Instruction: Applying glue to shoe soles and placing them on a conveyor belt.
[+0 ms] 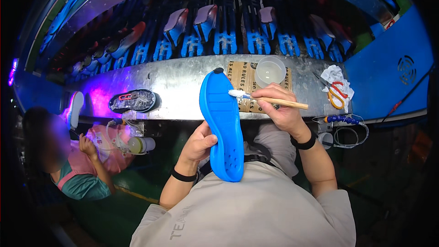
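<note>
A blue shoe sole (224,123) is held up in front of my body, its toe end pointing away from me and a small black patch at its tip. My left hand (200,142) grips its left edge around the middle, thumb on the near face. Between the fingers of my right hand (284,110) is a brush (279,102) with a wooden handle. Its white bristles touch or nearly touch the sole's right rim near the toe. Beyond that hand, a translucent round bowl (270,72) stands on a piece of printed cardboard (247,105).
Orange-handled scissors (337,96) lie by crumpled white paper (343,75) on the metal bench (183,82). A dark sole (132,100) rests at left. Behind runs a rack of blue holders (225,43) carrying several soles. Another person (87,164) works at the left with a white-edged sole.
</note>
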{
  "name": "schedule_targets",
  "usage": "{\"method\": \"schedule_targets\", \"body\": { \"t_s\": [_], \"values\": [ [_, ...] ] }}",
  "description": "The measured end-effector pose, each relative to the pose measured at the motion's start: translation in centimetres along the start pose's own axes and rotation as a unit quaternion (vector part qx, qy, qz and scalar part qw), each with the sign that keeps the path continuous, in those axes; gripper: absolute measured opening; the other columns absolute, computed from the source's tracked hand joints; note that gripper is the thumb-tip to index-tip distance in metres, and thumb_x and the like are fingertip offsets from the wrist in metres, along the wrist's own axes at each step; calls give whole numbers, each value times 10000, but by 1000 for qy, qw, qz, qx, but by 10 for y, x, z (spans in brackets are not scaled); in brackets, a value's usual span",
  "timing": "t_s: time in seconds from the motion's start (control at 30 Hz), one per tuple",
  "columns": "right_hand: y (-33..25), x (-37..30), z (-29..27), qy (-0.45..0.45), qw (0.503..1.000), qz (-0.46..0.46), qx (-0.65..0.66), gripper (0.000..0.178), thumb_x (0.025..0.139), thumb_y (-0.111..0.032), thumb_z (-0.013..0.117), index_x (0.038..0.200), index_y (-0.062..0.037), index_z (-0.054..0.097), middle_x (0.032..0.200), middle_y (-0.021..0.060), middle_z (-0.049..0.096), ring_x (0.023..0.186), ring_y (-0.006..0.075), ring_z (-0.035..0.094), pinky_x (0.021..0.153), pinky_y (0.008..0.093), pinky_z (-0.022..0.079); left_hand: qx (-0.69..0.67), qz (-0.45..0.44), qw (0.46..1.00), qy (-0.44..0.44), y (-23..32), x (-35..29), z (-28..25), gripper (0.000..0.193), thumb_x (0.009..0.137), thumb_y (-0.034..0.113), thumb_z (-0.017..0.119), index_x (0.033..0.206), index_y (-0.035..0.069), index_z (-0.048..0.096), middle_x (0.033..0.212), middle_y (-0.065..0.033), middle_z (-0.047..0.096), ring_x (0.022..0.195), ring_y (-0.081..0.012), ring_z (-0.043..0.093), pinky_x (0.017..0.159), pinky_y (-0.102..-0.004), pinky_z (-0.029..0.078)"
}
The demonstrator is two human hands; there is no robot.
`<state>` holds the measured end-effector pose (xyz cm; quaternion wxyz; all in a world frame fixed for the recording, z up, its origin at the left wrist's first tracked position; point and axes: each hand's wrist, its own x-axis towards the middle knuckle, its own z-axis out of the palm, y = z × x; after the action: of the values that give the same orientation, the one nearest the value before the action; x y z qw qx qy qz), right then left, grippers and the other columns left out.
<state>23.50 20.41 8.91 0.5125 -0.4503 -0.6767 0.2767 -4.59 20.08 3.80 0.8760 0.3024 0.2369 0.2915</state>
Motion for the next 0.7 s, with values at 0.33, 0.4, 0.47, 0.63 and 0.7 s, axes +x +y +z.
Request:
{"method": "schedule_targets", "body": {
  "t_s": [0.33,0.4,0.47,0.63,0.7],
  "values": [
    [-5,-4,0,-24,1000,17,-4,132,855,-47,686,970,-13,741,897,109,733,791,224,651,748,345,497,-7,-10,1000,2,11,-3,-1,892,862,372,810,1515,-16,340,1394,-158,559,1247,-252,593,1039,-397,512],
    [-6,1,0,17,999,32,-1,141,862,-46,684,984,2,736,900,118,730,819,227,653,754,342,504,2,-13,1000,-7,12,-4,2,895,863,373,809,1516,-17,339,1394,-158,558,1248,-251,592,1042,-394,509],
    [-6,5,0,31,999,24,-7,142,862,-45,684,985,3,736,902,119,730,819,227,653,755,343,504,10,-15,1000,-16,12,-5,2,897,863,375,809,1518,-18,337,1395,-157,558,1250,-251,591,1045,-391,507],
    [-6,5,2,39,999,-3,-29,145,856,-49,693,986,0,738,898,116,730,810,226,655,755,345,503,7,-23,999,-36,15,-4,-1,892,871,386,799,1516,-25,340,1401,-159,553,1252,-250,589,1048,-389,502],
    [-8,3,2,4,999,-3,-31,144,852,-61,697,980,-9,739,874,102,726,795,228,655,774,352,500,15,-22,999,-30,18,-5,-2,881,873,382,798,1511,-26,348,1395,-160,558,1249,-250,590,1045,-391,504]
  ]
}}
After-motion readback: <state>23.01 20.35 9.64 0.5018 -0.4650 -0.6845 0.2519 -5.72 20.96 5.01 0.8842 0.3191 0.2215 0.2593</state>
